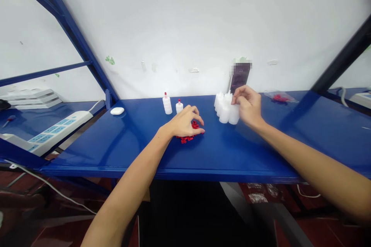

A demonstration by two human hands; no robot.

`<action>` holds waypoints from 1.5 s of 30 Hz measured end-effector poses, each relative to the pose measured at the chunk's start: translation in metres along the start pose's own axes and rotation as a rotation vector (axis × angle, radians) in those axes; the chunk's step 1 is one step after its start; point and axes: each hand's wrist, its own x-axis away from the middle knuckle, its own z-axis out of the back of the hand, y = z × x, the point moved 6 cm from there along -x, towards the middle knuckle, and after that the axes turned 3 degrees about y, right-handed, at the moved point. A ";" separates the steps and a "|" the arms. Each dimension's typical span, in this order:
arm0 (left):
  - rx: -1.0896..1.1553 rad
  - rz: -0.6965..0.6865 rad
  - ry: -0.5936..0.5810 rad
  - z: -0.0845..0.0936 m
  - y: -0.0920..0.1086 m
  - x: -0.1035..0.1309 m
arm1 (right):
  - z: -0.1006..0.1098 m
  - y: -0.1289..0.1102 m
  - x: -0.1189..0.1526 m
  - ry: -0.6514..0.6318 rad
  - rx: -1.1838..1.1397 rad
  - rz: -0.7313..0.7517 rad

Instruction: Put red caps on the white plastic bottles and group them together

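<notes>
A pile of small red caps (188,139) lies on the blue table, with my left hand (187,121) over it. Thumb and fingers of that hand are apart around the caps, and I see nothing held between them. To the right, my right hand (247,104) has its fingers pinched at the top of a white squeeze bottle (234,115) in a tight group. Other white bottles (223,114) of the group stand upright beside it. Two bottles with red tips stand behind my left hand: a nearer bottle (179,106), partly hidden, and a farther one (167,106).
A dark phone-like slab (240,75) leans on the wall behind the bottles. A clear bag with red pieces (279,97) lies at the back right. On the left are a white rounded case (117,111) and a power strip (58,131). Blue frame posts (78,34) flank the table.
</notes>
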 end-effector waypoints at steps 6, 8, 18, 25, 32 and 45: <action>0.018 -0.011 -0.045 -0.005 0.000 0.000 | -0.003 0.003 0.003 -0.027 -0.019 -0.018; 0.018 -0.009 -0.043 -0.006 0.001 0.000 | -0.002 0.003 0.005 -0.013 -0.041 -0.033; 0.043 -0.043 -0.062 -0.008 0.006 -0.001 | -0.003 -0.015 0.050 -0.278 -0.260 -0.259; 0.099 -0.053 -0.075 -0.011 0.009 -0.002 | -0.009 -0.021 0.061 -0.495 -0.017 -0.152; 0.527 0.030 0.261 0.006 0.024 -0.010 | 0.002 -0.021 0.063 -0.492 0.038 -0.096; 1.022 0.075 0.350 -0.006 0.032 -0.018 | -0.047 -0.028 0.071 -0.462 -0.266 -0.330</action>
